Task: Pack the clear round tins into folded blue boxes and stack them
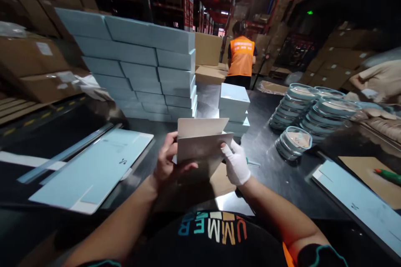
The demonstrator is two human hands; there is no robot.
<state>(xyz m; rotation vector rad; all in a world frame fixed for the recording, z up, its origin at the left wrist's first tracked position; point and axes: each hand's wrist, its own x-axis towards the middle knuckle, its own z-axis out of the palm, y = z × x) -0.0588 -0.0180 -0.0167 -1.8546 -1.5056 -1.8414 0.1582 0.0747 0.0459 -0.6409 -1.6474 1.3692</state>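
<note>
My left hand (169,160), bare, and my right hand (235,162), in a white glove, both grip a partly folded white cardboard box (202,142) held just above the dark table (275,171). The left hand has its left edge, the right hand its right side. The box's top flap stands up. A flat light-blue box blank (94,169) lies to the left of my left hand. A short stack of finished light-blue boxes (234,106) stands right behind the held box.
A tall wall of light-blue boxes (140,69) fills the back left. Stacks of round lidded dishes (308,110) sit at the right. More flat blanks (360,204) lie at the right edge. A person in an orange vest (240,56) stands beyond the table. Another person's arm (380,81) shows far right.
</note>
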